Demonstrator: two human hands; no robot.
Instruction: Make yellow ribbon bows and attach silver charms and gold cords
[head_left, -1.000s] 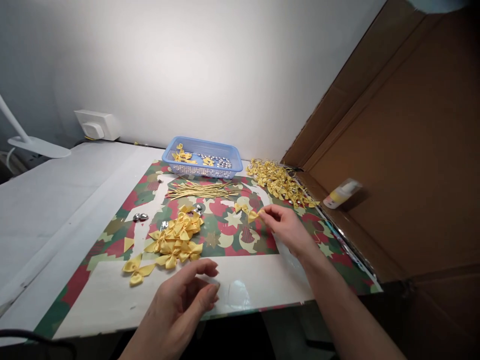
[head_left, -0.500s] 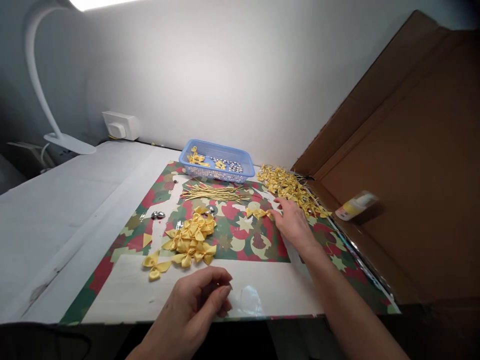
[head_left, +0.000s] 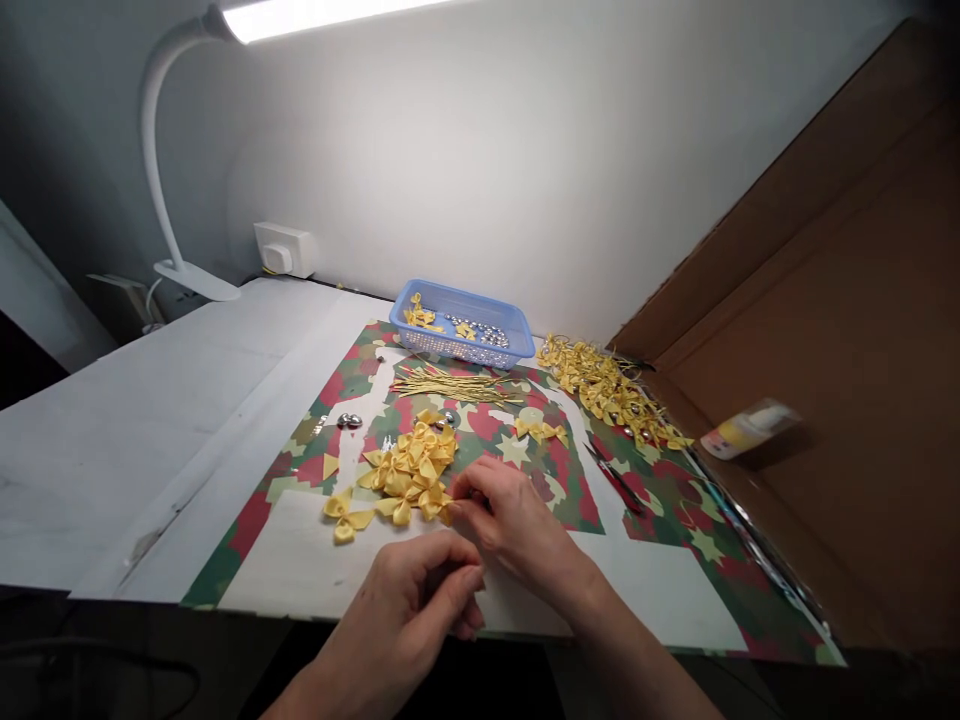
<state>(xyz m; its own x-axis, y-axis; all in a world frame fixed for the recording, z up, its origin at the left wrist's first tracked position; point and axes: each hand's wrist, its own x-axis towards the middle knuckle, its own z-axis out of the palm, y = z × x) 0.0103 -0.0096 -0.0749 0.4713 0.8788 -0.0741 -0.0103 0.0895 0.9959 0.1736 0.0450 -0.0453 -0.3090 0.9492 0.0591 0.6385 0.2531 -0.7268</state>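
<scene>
At the right edge of a pile of yellow ribbon bows [head_left: 412,460], my right hand [head_left: 506,510] pinches a bow between thumb and fingertips. My left hand [head_left: 424,600] is curled closed over the pale front strip of the mat, thumb against the fingers; whatever it holds is hidden. One loose bow [head_left: 346,515] lies left of the pile. Two more bows [head_left: 541,431] lie side by side farther back on the right. Behind the pile is a bundle of thin gold ties [head_left: 454,384]. Silver beads [head_left: 349,421] rest left of the pile.
A blue basket [head_left: 461,349] with bows and silver beads stands by the wall. Finished-looking tied bows [head_left: 607,385] are heaped at right, near a dark slim tool [head_left: 616,476]. A bottle [head_left: 748,429] stands against the cardboard wall [head_left: 832,330]. A lamp [head_left: 157,160] lights the left.
My right hand has come from the two bows at the back right to the near pile's right edge. My left hand stays curled near the front edge. The view has shifted slightly.
</scene>
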